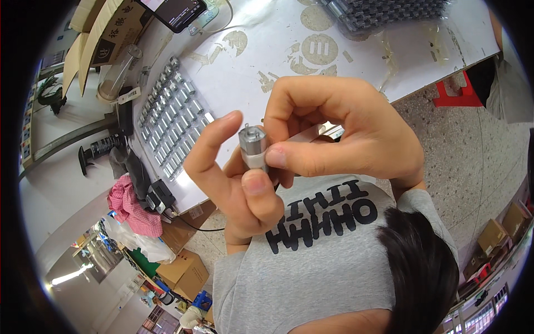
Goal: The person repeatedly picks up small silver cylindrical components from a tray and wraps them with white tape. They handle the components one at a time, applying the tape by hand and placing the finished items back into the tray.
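Note:
Between my two hands, over the front edge of the table, is a small silver cylindrical motor (253, 140). It stands nearly upright, with a metal terminal tab on its top end and a white band round its lower part. My left hand (236, 195) grips it from below, its thumb against the band and its index finger raised beside it. From the right, my right hand (356, 131) presses its thumb tip to the motor's side by the band, other fingers curled behind. The fingers hide the motor's lower end. Something pale shows inside the right hand's curl, too obscured to name.
A clear tray of silver cylinders (177, 119) lies left on the white table (250, 67). Dark cylinders (389, 14) stand packed at the back right. A phone (178, 14), an open carton (114, 39) and a transparent cup (114, 78) are at the far left. A red stool (459, 94) stands right.

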Demonstrator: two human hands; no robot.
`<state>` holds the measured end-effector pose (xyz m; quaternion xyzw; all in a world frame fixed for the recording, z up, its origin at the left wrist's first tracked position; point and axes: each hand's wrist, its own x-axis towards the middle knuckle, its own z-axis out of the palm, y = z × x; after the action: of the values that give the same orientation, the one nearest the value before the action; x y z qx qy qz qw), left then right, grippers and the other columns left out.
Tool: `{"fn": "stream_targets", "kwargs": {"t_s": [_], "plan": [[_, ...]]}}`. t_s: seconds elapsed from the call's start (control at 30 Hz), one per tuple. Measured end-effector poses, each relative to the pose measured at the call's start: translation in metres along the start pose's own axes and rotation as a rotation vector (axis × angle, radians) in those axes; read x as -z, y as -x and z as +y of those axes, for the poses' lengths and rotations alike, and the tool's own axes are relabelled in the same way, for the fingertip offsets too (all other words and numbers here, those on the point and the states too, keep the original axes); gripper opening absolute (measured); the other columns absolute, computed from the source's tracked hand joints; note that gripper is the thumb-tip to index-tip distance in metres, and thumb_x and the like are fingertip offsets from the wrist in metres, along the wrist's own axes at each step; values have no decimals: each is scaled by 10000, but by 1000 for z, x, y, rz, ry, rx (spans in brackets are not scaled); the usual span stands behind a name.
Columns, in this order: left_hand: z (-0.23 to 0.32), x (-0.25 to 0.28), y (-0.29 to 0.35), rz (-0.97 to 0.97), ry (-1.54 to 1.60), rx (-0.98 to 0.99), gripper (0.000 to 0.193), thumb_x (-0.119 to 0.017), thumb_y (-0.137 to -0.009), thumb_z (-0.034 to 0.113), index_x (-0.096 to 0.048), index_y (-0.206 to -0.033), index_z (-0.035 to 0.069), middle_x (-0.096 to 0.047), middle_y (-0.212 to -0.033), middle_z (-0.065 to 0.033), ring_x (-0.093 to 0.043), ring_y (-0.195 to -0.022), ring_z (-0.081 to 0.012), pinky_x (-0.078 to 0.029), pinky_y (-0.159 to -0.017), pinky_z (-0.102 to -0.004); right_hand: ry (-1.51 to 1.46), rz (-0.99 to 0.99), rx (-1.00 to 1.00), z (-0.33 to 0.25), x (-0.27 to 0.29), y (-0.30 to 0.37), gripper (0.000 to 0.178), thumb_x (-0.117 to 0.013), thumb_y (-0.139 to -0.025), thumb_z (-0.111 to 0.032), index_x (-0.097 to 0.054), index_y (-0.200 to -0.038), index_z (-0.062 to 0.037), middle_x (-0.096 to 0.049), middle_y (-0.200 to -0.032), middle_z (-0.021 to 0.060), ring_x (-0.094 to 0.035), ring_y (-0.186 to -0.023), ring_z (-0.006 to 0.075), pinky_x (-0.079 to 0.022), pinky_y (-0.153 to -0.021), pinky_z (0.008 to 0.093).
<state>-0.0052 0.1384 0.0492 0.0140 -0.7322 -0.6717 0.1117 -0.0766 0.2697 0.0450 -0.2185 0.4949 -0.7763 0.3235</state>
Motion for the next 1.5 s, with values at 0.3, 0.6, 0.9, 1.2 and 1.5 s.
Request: {"fn": "stream_targets", "kwargs": {"t_s": [0.3,0.6,0.9,1.2,1.5], "plan": [[-14,14,-3,-234,-223,-213,483,-435,-878,200,-150,-1203,-16,-428,-1019,-206,-520,-830,-191,-448,-730,-336,77,50,107,6,3,1,72,-583,-756,-34,-534,-786,9,-541,-700,15,-510,-654,54,-404,-586,179],[-3,21,-11,-272,-558,-363,523,-569,-753,-55,-280,-1186,-9,-466,-1071,-177,-534,-940,-246,-454,-754,-336,142,80,166,10,2,3,72,-550,-774,-54,-532,-798,11,-551,-724,28,-527,-696,75,-429,-628,212],[14,6,-14,17,-803,-293,423,-661,-649,-48,-558,-1053,22,-586,-848,-83,-564,-757,-147,-466,-604,-222,183,219,291,26,-3,-3,135,-559,-784,-121,-530,-796,10,-582,-715,61,-568,-693,113,-450,-614,237],[19,14,-14,-4,-405,6,377,-657,-640,-54,-543,-995,7,-583,-849,-69,-579,-733,-125,-469,-670,-239,72,-4,196,21,10,-2,113,-562,-793,-112,-555,-832,-7,-548,-758,19,-505,-750,80,-389,-689,215],[7,19,-14,-6,-228,-79,439,-697,-586,35,-531,-990,-14,-545,-937,-76,-523,-786,-129,-413,-720,-252,-163,-9,-35,9,1,4,108,-584,-780,-109,-540,-768,-11,-514,-703,-5,-447,-665,41,-338,-595,175]]}}
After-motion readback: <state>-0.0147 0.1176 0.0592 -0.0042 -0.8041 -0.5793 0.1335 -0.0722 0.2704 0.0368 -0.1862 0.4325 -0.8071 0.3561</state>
